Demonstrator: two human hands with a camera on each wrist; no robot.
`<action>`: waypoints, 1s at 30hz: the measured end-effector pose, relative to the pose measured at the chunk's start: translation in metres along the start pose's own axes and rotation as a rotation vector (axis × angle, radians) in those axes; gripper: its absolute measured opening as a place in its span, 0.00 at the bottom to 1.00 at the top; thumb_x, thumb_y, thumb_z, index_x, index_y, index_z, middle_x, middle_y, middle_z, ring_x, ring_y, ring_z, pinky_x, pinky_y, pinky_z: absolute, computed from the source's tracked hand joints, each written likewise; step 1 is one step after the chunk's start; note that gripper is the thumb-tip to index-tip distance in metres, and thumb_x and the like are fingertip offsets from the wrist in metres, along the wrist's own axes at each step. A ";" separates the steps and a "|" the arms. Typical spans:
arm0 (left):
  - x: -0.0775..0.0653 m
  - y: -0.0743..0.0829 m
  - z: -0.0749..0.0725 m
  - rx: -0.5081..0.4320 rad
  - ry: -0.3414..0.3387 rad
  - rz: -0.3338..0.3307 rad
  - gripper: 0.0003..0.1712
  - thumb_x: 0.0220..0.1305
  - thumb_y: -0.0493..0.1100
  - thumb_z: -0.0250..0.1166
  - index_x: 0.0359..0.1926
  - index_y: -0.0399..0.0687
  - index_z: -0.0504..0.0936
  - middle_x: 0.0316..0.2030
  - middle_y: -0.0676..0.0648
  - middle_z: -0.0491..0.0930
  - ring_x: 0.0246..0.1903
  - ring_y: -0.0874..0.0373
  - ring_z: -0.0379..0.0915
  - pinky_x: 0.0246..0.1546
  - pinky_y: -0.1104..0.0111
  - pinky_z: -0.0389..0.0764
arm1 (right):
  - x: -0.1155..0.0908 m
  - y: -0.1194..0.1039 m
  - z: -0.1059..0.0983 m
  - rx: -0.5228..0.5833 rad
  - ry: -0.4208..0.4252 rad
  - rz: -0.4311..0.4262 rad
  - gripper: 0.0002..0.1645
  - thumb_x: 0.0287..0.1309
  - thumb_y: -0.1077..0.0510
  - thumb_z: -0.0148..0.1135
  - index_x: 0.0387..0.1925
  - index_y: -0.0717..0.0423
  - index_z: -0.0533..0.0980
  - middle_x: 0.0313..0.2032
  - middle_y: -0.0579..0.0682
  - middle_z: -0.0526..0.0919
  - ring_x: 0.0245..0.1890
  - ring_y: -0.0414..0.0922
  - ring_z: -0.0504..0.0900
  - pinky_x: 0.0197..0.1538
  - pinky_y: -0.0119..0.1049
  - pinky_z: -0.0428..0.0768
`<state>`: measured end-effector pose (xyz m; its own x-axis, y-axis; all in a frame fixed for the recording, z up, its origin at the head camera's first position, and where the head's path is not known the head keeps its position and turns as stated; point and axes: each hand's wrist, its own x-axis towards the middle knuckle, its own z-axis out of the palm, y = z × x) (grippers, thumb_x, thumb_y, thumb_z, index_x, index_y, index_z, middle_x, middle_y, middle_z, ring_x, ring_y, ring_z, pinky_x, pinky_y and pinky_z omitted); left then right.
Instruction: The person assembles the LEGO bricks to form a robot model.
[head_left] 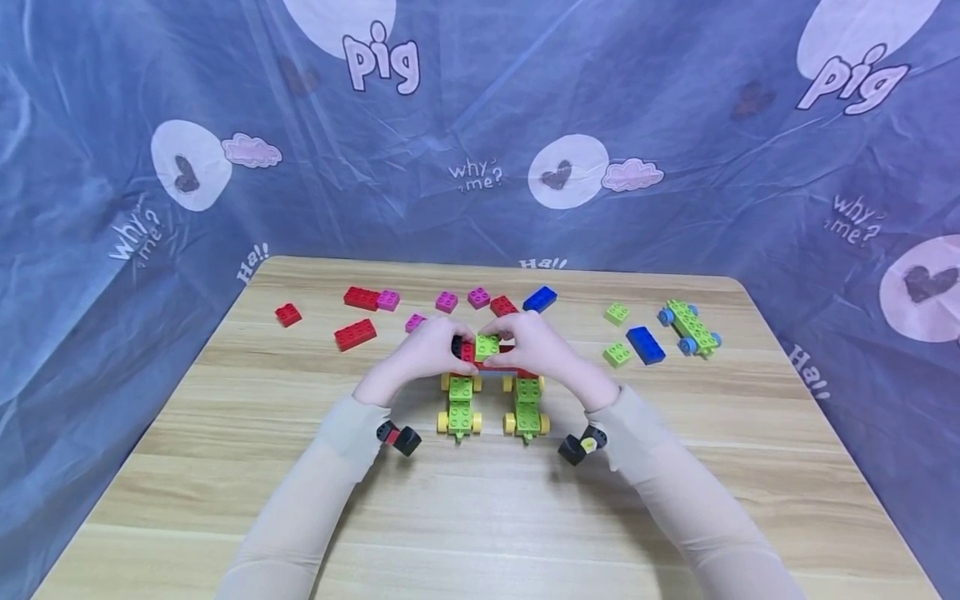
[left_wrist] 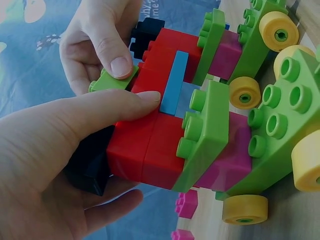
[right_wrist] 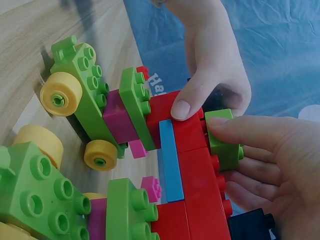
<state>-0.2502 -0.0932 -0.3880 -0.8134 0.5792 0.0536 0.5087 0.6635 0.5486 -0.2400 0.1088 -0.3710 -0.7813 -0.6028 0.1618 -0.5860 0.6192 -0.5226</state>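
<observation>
A toy-brick assembly of red bricks (left_wrist: 145,130) with a thin blue brick (right_wrist: 171,160) stands on two light-green wheeled bases (head_left: 460,406) with yellow wheels. Green and magenta bricks (right_wrist: 120,117) join the red part to the bases. My left hand (head_left: 435,344) grips the left end of the red part, thumb on its near face and fingers behind by a black brick (left_wrist: 90,160). With thumb and fingers, my right hand (head_left: 531,340) pinches a light-green brick (right_wrist: 223,140) right at the studs on top of the red bricks. Another black brick (right_wrist: 250,225) sits at the right end.
Loose red bricks (head_left: 355,334) and magenta bricks (head_left: 446,302) lie behind and left on the wooden table (head_left: 480,517). To the right are blue bricks (head_left: 646,345), small green bricks (head_left: 617,354) and a green base with blue wheels (head_left: 692,327). A blue printed cloth (head_left: 480,125) hangs behind.
</observation>
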 end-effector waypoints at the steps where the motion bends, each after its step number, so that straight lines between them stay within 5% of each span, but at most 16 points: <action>1: 0.000 0.000 0.000 -0.003 0.000 0.000 0.25 0.47 0.47 0.76 0.46 0.41 0.84 0.37 0.48 0.84 0.34 0.59 0.76 0.34 0.70 0.76 | 0.000 0.000 0.000 -0.005 0.000 -0.002 0.22 0.48 0.58 0.74 0.47 0.62 0.82 0.44 0.55 0.86 0.43 0.49 0.85 0.46 0.38 0.84; 30: 0.001 -0.002 0.005 -0.058 0.009 -0.027 0.25 0.47 0.46 0.76 0.46 0.39 0.84 0.37 0.46 0.85 0.32 0.60 0.77 0.33 0.71 0.77 | 0.004 -0.004 -0.001 -0.019 -0.013 0.028 0.22 0.45 0.60 0.74 0.46 0.59 0.83 0.42 0.53 0.87 0.38 0.47 0.86 0.41 0.37 0.84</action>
<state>-0.2513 -0.0920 -0.3930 -0.8292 0.5571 0.0452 0.4695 0.6503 0.5972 -0.2408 0.1041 -0.3678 -0.7944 -0.5917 0.1369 -0.5684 0.6449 -0.5109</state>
